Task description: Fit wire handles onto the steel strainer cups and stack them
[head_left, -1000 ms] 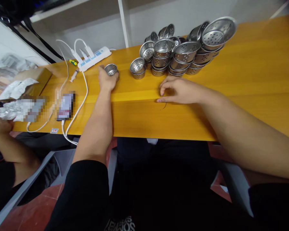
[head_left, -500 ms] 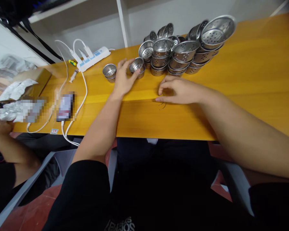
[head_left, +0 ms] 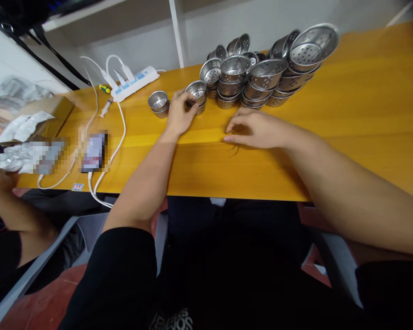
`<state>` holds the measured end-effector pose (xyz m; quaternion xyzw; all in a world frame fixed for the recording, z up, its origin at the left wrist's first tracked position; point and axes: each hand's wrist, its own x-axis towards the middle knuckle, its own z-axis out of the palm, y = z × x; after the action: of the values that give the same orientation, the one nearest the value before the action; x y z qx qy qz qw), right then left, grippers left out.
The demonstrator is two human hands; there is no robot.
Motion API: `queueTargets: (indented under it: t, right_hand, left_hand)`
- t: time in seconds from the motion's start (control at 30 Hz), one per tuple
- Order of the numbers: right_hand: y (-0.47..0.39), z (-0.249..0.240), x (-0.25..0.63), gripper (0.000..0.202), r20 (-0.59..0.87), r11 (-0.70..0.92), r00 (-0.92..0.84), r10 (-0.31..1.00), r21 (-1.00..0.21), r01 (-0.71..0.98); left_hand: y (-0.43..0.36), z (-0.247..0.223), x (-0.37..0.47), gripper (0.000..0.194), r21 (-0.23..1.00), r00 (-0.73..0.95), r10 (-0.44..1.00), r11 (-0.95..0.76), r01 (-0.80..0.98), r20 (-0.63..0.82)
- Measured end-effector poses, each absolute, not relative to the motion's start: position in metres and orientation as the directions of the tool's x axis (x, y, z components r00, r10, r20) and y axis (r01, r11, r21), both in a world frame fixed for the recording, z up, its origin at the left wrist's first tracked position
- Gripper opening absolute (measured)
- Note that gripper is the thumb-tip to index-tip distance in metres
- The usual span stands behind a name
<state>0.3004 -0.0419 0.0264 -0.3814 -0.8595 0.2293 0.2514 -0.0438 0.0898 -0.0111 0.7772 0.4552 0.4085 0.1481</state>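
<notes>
Left fingers [head_left: 183, 97], curled, touch 2 stacked shiny perforated cups [head_left: 198, 94], grip unclear; right fingers [head_left: 240, 120] parted, empty

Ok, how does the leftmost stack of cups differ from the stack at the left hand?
The leftmost stack is not held, while the second stack has the left hand at its rim. The leftmost stack is nearer the power strip; the second stack is nearer the taller stacks. Both consist of perforated metal cups.
</notes>
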Motion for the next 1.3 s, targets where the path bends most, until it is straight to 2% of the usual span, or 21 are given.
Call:
queueTargets:
  t: [0.07, 0.2, 0.27, 0.43, 0.53, 0.67, 0.8, 1.03, 1.2, 1.3]
  right_hand:
    - [-0.043, 0.027, 0.300, 0.063, 0.246, 0.599, -0.586, 0.772, -0.589, 0.542]
    - [-0.048, 0.033, 0.296, 0.061, 0.286, 0.600, -0.555, 0.781, -0.594, 0.536]
    - [-0.053, 0.040, 0.293, 0.066, 0.325, 0.594, -0.515, 0.793, -0.599, 0.537]
    - [-0.066, 0.058, 0.285, 0.077, 0.378, 0.525, -0.366, 0.850, -0.643, 0.557]
    - [-0.070, 0.063, 0.283, 0.086, 0.356, 0.520, -0.384, 0.852, -0.653, 0.551]
    - [-0.070, 0.060, 0.282, 0.066, 0.322, 0.562, -0.478, 0.817, -0.633, 0.533]
    - [-0.066, 0.053, 0.283, 0.047, 0.355, 0.613, -0.517, 0.779, -0.603, 0.511]
    - [-0.063, 0.055, 0.289, 0.048, 0.328, 0.605, -0.536, 0.778, -0.621, 0.497]
    - [-0.064, 0.057, 0.289, 0.059, 0.378, 0.608, -0.495, 0.782, -0.634, 0.477]
    - [-0.063, 0.055, 0.288, 0.071, 0.352, 0.589, -0.488, 0.799, -0.619, 0.520]
  left_hand:
    - [0.092, -0.010, -0.045, 0.028, 0.619, 0.232, 0.825, -0.545, 0.565, 0.515]
    - [0.080, 0.004, -0.043, 0.051, 0.611, 0.237, 0.791, -0.592, 0.525, 0.564]
    - [0.065, 0.012, -0.038, 0.057, 0.588, 0.296, 0.771, -0.626, 0.512, 0.563]
    - [0.020, 0.025, -0.008, 0.059, 0.559, 0.492, 0.710, -0.702, 0.442, 0.504]
    - [0.002, 0.030, 0.010, 0.074, 0.594, 0.517, 0.708, -0.697, 0.401, 0.482]
    - [-0.005, 0.033, 0.016, 0.093, 0.607, 0.558, 0.714, -0.680, 0.412, 0.422]
    - [0.000, 0.029, 0.011, 0.091, 0.558, 0.608, 0.671, -0.722, 0.409, 0.424]
    - [0.001, 0.030, 0.009, 0.087, 0.564, 0.602, 0.677, -0.717, 0.410, 0.423]
    - [0.001, 0.028, 0.008, 0.093, 0.547, 0.622, 0.659, -0.733, 0.405, 0.423]
    - [0.006, 0.026, 0.004, 0.100, 0.521, 0.653, 0.628, -0.758, 0.393, 0.422]
